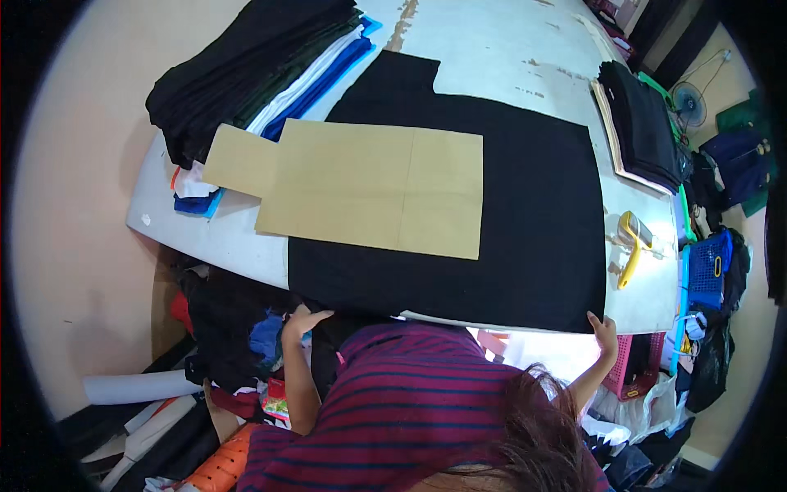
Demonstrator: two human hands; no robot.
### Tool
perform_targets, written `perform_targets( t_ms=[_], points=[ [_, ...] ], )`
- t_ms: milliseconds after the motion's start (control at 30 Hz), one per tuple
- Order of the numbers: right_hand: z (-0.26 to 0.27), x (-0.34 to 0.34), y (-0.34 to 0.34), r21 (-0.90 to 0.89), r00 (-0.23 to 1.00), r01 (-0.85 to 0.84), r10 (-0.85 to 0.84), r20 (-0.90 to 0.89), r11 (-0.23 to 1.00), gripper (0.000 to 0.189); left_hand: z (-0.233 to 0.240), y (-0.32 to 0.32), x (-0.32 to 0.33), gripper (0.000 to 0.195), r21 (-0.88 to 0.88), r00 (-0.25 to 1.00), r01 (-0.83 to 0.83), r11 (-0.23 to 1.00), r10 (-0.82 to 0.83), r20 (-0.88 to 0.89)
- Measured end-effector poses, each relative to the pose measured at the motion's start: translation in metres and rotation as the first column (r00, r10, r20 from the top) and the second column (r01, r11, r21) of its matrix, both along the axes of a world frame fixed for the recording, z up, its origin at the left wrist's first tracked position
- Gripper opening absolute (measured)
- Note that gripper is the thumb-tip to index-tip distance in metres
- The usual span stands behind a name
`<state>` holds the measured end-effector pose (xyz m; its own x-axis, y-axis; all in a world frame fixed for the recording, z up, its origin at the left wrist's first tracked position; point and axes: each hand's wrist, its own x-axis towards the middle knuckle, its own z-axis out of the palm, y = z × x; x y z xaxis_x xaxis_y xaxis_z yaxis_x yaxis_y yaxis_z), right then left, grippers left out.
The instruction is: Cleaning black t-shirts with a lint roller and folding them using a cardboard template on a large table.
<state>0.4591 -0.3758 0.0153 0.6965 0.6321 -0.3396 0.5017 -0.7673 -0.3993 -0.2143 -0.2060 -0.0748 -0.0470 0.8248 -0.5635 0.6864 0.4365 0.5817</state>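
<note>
Black fabric (pixel 541 209) lies spread over the white table (pixel 492 37), its front edge along the table's near side. My left hand (pixel 303 323) is at the fabric's near-left corner, thumb on top and fingers underneath. At the near-right corner, my right hand (pixel 602 332) pinches the cloth between thumb and fingers. On top of the fabric rests a tan paper pattern piece (pixel 369 184) with a crease. Its narrower left part (pixel 243 161) reaches past the cloth toward a stack of folded fabrics.
Folded black, white and blue fabrics (pixel 246 67) are piled at the back left. A yellow-handled tool (pixel 633 249) lies at the right, below another fabric stack (pixel 639 123). Pink (pixel 633 366) and blue (pixel 706 270) baskets stand to the right. Cloth and rolls (pixel 144 387) crowd the left floor.
</note>
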Motion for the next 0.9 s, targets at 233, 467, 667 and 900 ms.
perform_targets(
  t_ms=[233,467,667,900],
  points=[
    [0.029,-0.013,0.017,0.524,0.984,0.150,-0.076,-0.160,0.839,0.040,0.171,0.010,0.023,0.032,-0.176,0.504,-0.383,0.907,0.365,0.783],
    [0.014,0.023,0.100,0.681,0.656,0.524,0.267,-0.706,0.511,0.030,0.159,0.122,0.092,0.033,-0.132,-0.111,-0.412,0.902,0.094,0.989],
    [0.002,0.060,0.155,0.488,0.827,0.389,-0.063,-0.559,0.781,0.038,0.141,0.208,0.113,0.054,0.280,0.459,-0.518,0.808,-0.014,0.889],
    [-0.004,0.047,0.124,0.433,0.976,0.139,-0.050,-0.212,0.890,0.035,0.084,0.168,0.080,0.027,0.646,0.954,-0.096,0.758,0.255,-0.157]
  ],
)
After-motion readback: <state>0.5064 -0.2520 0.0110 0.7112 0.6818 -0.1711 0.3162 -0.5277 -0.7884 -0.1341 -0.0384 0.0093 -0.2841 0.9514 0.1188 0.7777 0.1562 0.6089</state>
